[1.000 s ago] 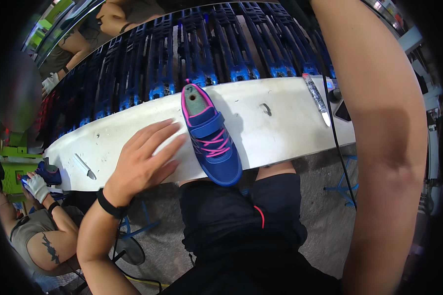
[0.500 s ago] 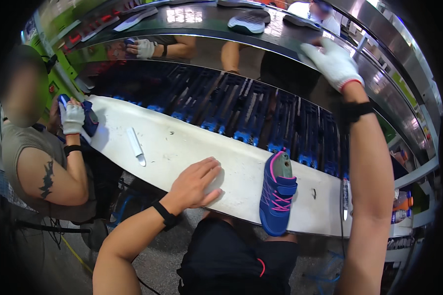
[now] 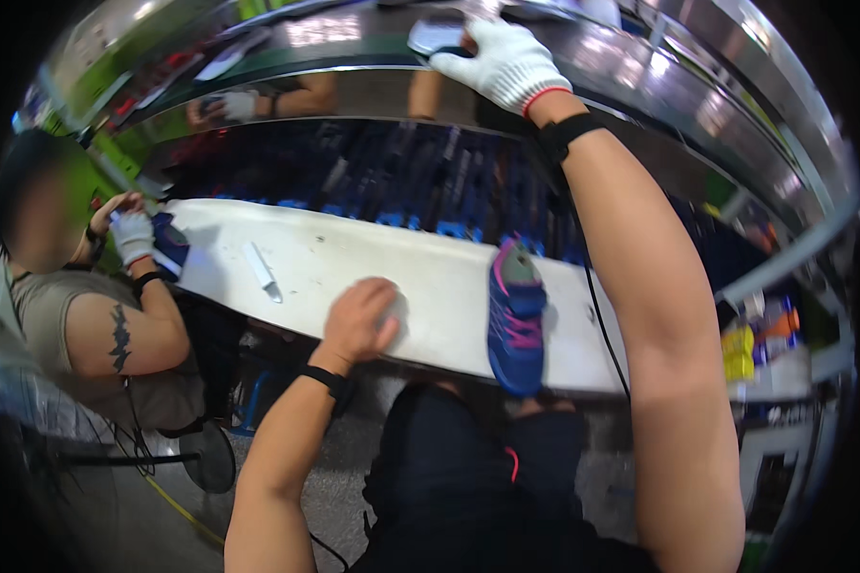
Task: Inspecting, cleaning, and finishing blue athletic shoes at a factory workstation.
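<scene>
My right hand [image 3: 508, 69], in a white knit glove with a red cuff edge, reaches over the raised belt at the back. Its thumb and fingers are apart at the right end of a pale shoe sole [image 3: 434, 36]; blur and the glove hide part of the contact. My bare left hand [image 3: 359, 320] hovers or rests on the white tabletop [image 3: 430, 296], fingers loosely bent and apart, with nothing in it. Between my arms stands a blue sports shoe [image 3: 517, 329] with pink laces, toe toward me, a greenish form inside its opening.
A white-handled tool [image 3: 261, 271] lies left on the table. Behind it runs a row of dark-blue slotted racks [image 3: 430, 191]. At left a co-worker [image 3: 115, 315] handles a blue shoe [image 3: 170, 241]. Bottles and a yellow package [image 3: 738, 351] stand at right, near a metal frame [image 3: 788, 253].
My right hand has swung left along the belt to the pale sole. My left hand's fingers have bent more. The whole view has shifted with my head.
</scene>
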A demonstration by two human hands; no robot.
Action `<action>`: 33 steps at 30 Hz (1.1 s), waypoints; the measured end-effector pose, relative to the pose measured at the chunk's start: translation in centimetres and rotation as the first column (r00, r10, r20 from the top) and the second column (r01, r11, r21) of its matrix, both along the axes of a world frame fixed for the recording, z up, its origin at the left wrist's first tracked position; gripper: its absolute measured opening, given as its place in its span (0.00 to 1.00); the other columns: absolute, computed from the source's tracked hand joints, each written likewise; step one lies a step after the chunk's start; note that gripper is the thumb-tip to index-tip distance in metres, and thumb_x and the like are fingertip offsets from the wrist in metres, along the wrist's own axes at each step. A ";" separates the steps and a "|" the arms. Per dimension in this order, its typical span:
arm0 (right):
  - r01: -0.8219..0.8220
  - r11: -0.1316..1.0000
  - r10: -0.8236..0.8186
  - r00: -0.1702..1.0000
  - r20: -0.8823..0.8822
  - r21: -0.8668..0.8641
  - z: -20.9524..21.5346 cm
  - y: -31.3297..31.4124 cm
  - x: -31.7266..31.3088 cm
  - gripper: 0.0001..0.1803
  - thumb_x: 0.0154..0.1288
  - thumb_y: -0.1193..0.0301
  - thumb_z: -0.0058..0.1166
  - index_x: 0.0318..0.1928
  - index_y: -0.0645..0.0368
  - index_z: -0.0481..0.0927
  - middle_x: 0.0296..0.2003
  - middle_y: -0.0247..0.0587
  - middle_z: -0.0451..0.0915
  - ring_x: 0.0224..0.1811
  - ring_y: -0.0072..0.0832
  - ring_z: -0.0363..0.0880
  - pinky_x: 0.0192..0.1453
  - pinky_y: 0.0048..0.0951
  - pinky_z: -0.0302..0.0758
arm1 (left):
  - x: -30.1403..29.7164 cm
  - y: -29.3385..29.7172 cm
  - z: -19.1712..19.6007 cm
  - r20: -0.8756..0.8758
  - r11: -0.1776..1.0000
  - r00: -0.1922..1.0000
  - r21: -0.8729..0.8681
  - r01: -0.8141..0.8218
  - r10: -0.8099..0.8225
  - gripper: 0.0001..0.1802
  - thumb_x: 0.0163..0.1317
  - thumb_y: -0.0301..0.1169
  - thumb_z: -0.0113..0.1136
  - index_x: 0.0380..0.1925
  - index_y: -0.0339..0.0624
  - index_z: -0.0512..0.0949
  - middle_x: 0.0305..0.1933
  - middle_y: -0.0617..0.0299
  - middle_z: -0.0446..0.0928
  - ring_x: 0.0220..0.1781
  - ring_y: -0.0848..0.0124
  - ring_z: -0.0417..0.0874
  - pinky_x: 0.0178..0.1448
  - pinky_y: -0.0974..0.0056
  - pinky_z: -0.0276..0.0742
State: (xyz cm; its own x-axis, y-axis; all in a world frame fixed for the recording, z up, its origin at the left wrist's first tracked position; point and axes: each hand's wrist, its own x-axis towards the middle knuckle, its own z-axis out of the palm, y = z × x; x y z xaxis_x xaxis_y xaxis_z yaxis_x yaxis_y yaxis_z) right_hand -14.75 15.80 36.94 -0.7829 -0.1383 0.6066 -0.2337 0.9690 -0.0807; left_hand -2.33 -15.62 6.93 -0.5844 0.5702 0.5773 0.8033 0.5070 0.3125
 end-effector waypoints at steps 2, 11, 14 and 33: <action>-0.245 0.969 0.220 0.892 -0.395 -0.014 -3.4 3.5 2.7 0.34 0.70 0.43 0.63 0.61 0.58 0.86 0.51 0.58 0.88 0.57 0.56 0.87 0.61 0.51 0.82 | 0.2 0.2 -0.1 -0.026 0.999 0.999 0.033 -0.026 0.027 0.23 0.56 0.30 0.70 0.53 0.35 0.86 0.59 0.45 0.86 0.60 0.43 0.87 0.65 0.47 0.86; -0.333 0.943 0.285 0.815 -0.504 -0.006 -16.8 11.2 36.4 0.31 0.58 0.73 0.83 0.56 0.51 0.75 0.49 0.37 0.84 0.55 0.39 0.87 0.61 0.47 0.86 | 3.3 3.3 0.2 -0.019 0.997 0.997 -0.039 0.072 -0.073 0.30 0.57 0.31 0.74 0.61 0.40 0.84 0.69 0.49 0.83 0.70 0.45 0.84 0.72 0.46 0.82; -0.236 0.965 0.199 0.942 -0.271 -0.114 -20.2 10.1 41.7 0.28 0.61 0.74 0.80 0.55 0.50 0.75 0.48 0.41 0.87 0.49 0.39 0.89 0.58 0.47 0.87 | 8.8 8.8 2.3 0.034 0.895 0.896 -0.050 0.444 -0.443 0.42 0.56 0.35 0.78 0.74 0.43 0.78 0.80 0.51 0.75 0.82 0.43 0.75 0.83 0.41 0.73; -0.270 0.465 -0.239 0.879 -0.413 -0.843 -23.2 8.0 42.4 0.19 0.76 0.78 0.70 0.62 0.69 0.81 0.56 0.53 0.90 0.57 0.34 0.89 0.69 0.40 0.83 | 10.3 14.8 15.1 0.222 0.918 0.919 0.308 0.250 -0.325 0.28 0.68 0.33 0.81 0.64 0.33 0.83 0.56 0.49 0.92 0.55 0.65 0.94 0.59 0.62 0.90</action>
State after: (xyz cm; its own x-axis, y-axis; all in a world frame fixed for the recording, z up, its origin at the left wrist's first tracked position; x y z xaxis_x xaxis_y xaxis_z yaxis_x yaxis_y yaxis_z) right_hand 27.63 23.84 13.76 -0.4118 0.6399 0.6488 -0.4989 0.4376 -0.7481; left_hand 7.93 -0.81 21.99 -0.5702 0.5822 0.5796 0.7701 0.1329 0.6240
